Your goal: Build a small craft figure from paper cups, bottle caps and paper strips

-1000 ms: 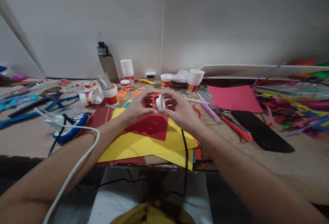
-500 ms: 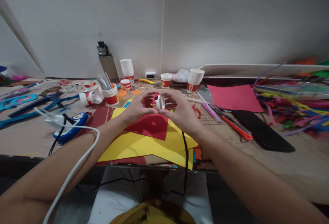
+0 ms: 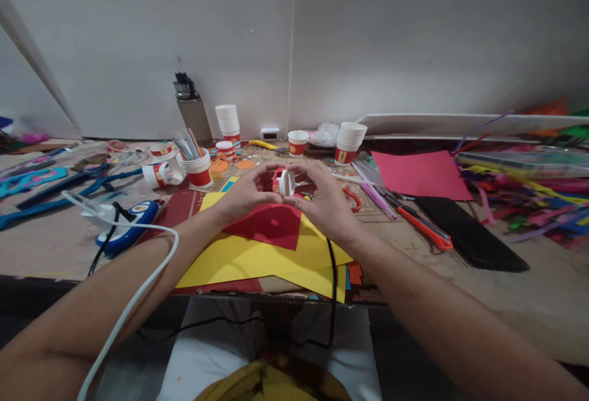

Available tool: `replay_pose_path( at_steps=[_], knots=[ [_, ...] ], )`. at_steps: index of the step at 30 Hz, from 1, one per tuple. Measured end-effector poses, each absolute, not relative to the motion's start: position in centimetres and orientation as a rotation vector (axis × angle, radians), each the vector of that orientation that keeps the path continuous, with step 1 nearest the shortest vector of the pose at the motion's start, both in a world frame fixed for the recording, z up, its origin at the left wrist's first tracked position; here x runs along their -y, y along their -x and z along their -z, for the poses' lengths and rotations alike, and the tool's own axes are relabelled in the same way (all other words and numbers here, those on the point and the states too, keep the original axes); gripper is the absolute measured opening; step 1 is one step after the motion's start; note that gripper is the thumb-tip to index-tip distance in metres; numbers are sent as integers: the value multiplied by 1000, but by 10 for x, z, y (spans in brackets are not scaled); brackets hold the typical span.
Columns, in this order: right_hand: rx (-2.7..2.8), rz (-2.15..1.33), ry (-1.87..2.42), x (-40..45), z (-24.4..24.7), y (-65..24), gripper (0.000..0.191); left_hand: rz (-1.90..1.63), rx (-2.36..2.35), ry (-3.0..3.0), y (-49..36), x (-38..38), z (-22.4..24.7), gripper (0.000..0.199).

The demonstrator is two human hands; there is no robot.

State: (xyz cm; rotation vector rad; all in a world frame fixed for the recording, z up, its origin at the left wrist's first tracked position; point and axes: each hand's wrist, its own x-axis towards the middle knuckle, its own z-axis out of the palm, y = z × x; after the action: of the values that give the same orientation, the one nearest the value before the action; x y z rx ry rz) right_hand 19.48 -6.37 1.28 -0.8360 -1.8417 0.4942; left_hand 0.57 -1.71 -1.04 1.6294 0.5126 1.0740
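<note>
Between both hands, above the paper sheets, is a small red and white paper cup (image 3: 286, 184) tipped on its side, with what looks like a cut opening in its wall. My left hand (image 3: 251, 191) grips it from the left, thumb below and fingers over the top. From the other side my right hand (image 3: 324, 198) closes on its white rim, fingers curled above and thumb beneath. Under the hands lie a red paper sheet (image 3: 271, 229) and larger yellow sheets (image 3: 230, 266). Red-handled scissors (image 3: 353, 200) lie partly hidden beside my right hand.
Stacked paper cups (image 3: 352, 137), a single cup (image 3: 298, 143) and a cup of pencils (image 3: 199, 171) stand behind. To the right lie a box cutter (image 3: 426, 229), a black phone (image 3: 472, 235) and pink paper (image 3: 418, 175). A white cable (image 3: 138, 294) crosses my left forearm.
Hardly anything differs. Both hands keep hold of the cup in nearly the same place, and the view has shifted very slightly.
</note>
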Motion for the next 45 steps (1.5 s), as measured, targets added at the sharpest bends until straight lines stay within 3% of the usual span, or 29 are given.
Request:
replay_pose_path(
  at_steps=[22, 26, 31, 45],
  knots=[
    [1862, -476, 872, 65, -15, -195, 45, -1072, -509, -1522, -8, 20, 10, 61],
    [1813, -587, 893, 60, -17, -198, 49, -1037, -459, -1397, -11, 23, 6, 54],
    [1688, -803, 943, 57, -26, -203, 37, -942, -475, -1067, -11, 24, 3, 47],
    [1766, -836, 969, 54, -19, -205, 30, -802, -417, -836, -7, 21, 2, 64]
  ],
)
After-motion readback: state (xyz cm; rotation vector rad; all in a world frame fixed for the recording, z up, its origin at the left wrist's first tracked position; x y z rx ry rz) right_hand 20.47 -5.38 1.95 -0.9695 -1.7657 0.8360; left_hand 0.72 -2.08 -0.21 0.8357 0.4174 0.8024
